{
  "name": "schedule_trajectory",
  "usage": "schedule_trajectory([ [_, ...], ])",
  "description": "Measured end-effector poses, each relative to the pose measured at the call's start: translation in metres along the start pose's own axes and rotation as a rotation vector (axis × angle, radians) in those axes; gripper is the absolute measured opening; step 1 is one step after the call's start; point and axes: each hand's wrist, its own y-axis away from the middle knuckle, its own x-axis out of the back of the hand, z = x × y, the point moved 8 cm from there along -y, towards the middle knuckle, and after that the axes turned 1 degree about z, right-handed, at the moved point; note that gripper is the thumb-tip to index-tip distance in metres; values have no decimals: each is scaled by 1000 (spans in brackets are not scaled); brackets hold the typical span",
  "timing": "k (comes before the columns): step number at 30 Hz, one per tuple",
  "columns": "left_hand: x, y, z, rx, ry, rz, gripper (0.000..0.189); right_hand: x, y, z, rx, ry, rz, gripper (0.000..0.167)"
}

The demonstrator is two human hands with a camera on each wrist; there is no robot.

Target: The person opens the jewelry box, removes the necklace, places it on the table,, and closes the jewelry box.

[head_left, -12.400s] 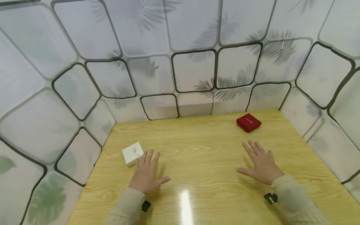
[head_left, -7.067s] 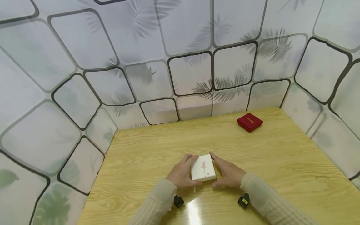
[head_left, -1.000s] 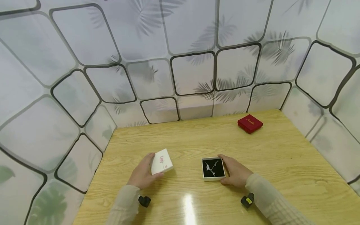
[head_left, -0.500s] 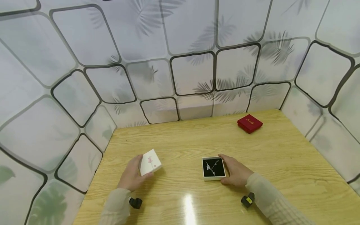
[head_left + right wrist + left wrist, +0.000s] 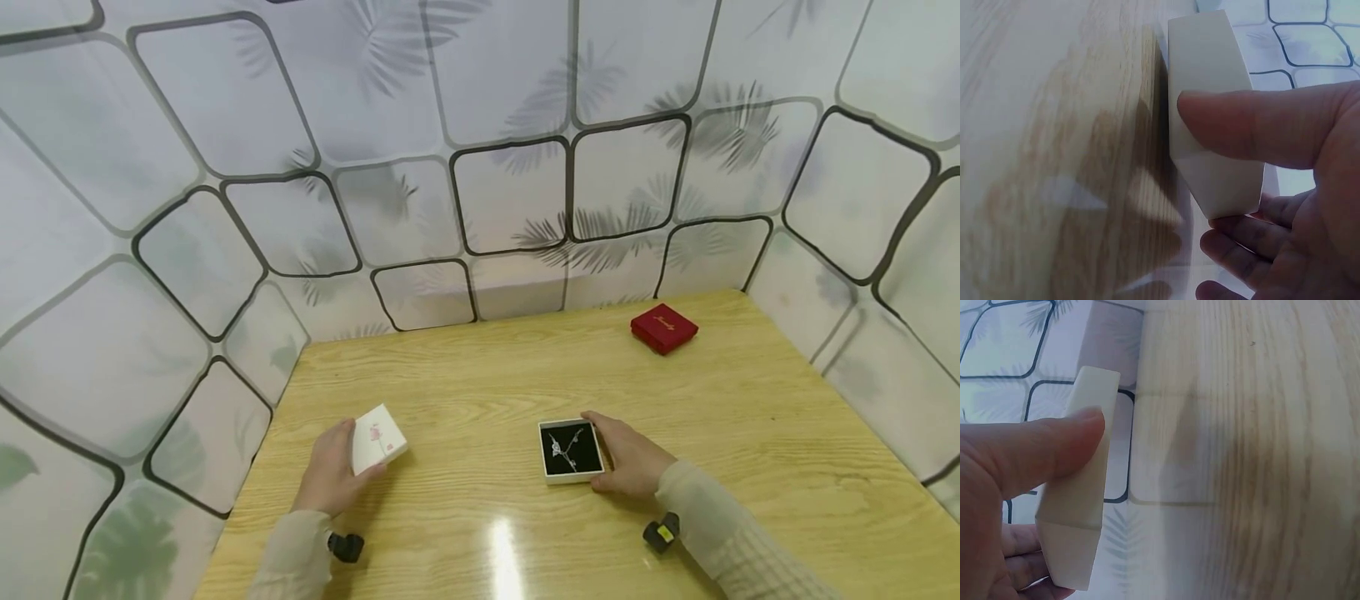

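Note:
My left hand [image 5: 327, 471] grips a white box lid [image 5: 377, 439] with a pink flower print, at the left of the table. In the left wrist view the thumb presses one side wall of the lid [image 5: 1082, 481], which looks raised off the wood. My right hand [image 5: 633, 457] holds the white box base [image 5: 572, 478] between thumb and fingers near the middle of the table. On the base's black lining lies a silver necklace [image 5: 564, 450] with small pendants. The right wrist view shows the thumb across the base's white wall [image 5: 1207, 56].
A closed dark red box [image 5: 664, 328] with gold lettering sits at the back right of the wooden table [image 5: 480, 375]. Patterned fabric walls [image 5: 517, 192] enclose the table at the back and both sides. A black wrist camera [image 5: 660, 533] sits under each sleeve.
Over the last second my left hand has carried the lid further left, away from the base. Earlier both hands held the closed white box. The right hand and base have hardly moved lately.

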Motion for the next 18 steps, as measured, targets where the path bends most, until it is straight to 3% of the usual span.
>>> schedule_trajectory([
  [18, -12, 8, -23, 67, -58, -93, 89, 0, -1, 4, 1, -3, 5, 97],
])
